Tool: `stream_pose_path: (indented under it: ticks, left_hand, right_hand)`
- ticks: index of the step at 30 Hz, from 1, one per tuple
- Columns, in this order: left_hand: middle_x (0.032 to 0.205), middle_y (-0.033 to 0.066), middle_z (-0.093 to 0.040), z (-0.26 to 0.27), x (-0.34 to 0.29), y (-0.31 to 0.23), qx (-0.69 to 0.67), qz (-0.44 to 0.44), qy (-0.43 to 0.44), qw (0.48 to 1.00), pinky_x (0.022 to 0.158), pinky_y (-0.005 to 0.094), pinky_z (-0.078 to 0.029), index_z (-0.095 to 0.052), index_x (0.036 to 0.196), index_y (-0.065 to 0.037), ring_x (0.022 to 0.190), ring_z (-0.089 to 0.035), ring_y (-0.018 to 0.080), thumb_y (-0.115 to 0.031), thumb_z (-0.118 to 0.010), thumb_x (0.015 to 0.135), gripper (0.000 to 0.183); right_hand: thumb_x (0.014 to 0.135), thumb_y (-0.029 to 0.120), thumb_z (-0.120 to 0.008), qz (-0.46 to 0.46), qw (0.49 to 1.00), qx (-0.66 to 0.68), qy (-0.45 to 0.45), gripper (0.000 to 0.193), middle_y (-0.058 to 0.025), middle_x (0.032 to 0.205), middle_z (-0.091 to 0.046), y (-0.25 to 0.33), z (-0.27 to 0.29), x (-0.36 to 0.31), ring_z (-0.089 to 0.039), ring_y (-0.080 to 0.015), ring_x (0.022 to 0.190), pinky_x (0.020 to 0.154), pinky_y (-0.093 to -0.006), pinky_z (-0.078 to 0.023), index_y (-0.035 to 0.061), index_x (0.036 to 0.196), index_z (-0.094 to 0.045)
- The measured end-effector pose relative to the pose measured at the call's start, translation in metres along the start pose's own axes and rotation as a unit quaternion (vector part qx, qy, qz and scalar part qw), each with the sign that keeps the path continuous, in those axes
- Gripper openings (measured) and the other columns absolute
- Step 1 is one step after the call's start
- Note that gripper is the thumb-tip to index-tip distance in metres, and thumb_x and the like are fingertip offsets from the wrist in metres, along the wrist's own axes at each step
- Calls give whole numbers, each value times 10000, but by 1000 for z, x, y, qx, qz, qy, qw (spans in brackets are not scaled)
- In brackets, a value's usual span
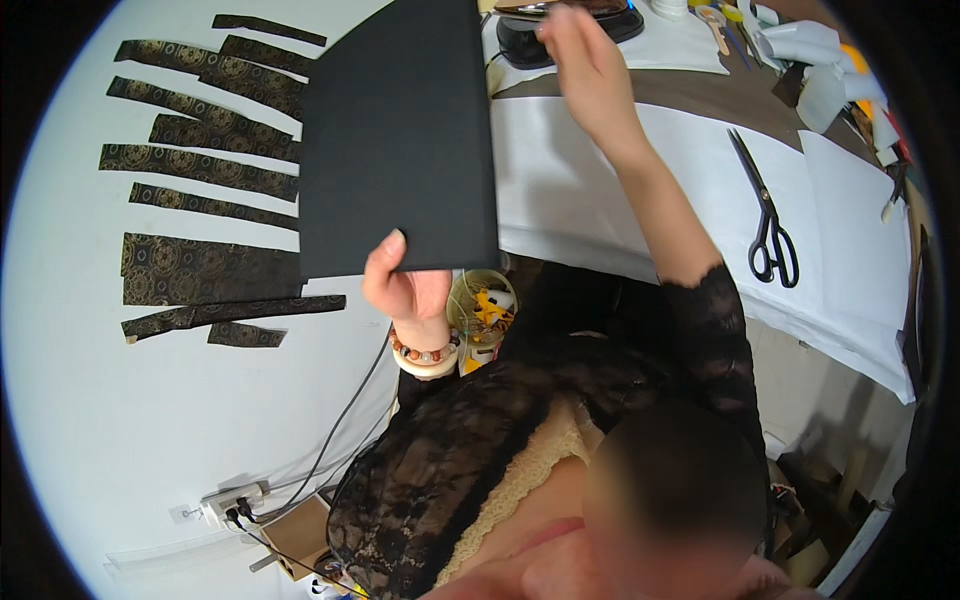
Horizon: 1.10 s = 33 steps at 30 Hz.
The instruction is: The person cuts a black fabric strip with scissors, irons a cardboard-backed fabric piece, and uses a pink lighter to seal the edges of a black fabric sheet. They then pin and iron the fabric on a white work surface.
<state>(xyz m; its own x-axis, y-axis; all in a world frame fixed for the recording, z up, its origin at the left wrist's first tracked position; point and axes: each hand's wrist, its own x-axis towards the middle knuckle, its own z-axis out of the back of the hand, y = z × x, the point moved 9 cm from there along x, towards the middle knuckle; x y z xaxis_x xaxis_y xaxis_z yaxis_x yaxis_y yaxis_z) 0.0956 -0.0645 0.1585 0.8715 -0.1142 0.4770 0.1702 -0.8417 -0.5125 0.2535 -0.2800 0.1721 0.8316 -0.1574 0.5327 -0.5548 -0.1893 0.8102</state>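
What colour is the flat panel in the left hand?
The panel is plain black, seen best in the head view.

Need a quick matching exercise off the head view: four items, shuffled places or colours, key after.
1. black panel
2. fabric strips
3. scissors
4. beaded bracelet

A. on the wrist of the left hand
B. lying on a white sheet
C. held at its lower edge by the left hand
D. dark with a gold-toned pattern

Pairs: 1-C, 2-D, 3-B, 4-A

Bright; soft shadows; dark, bending edges (1 patch blurred).
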Motion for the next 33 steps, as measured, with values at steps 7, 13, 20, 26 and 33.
stream_pose_path:
  ticks: [7,13,20,26,33]
  left_hand:
    - [1337,214,-527,5,23,-9,-82,-36,-76,993,971,464,-496,-451,1318,72,1204,-552,300,-41,-453,921,412]
    - [1308,220,-540,7,22,-11,-58,-42,-80,994,967,475,-512,-422,1330,71,1166,-575,316,-26,-453,916,426]
    - [1303,223,-549,-1,24,-9,-11,-62,-121,991,998,458,-478,-475,1277,97,1182,-561,308,-32,-469,908,390]
    - [1347,221,-512,-3,22,-10,-6,-65,-103,993,1039,475,-442,-452,1300,95,1237,-516,310,-19,-480,896,421]
    - [1318,215,-540,-3,22,-8,-16,-63,-115,991,1020,460,-469,-457,1299,89,1197,-554,306,-15,-475,897,416]
  right_hand:
    - [1008,551,-353,-340,900,194,193,634,27,539,-444,16,-53,-141,-360,-59,479,474,-229,-286,74,632,-535]
    - [1024,495,-377,-284,903,209,246,654,-4,525,-446,32,-68,-137,-401,-91,526,533,-266,-361,32,565,-439]
    - [1047,409,-322,-233,923,216,216,536,41,538,-371,41,-65,-133,-304,-56,490,464,-236,-251,78,640,-432]
    - [1037,419,-368,-252,929,175,208,610,-19,526,-454,37,-63,-135,-421,-103,524,535,-287,-380,13,589,-448]
    - [1030,434,-386,-234,937,166,197,622,-14,514,-437,37,-61,-132,-414,-99,517,518,-290,-368,15,579,-470]
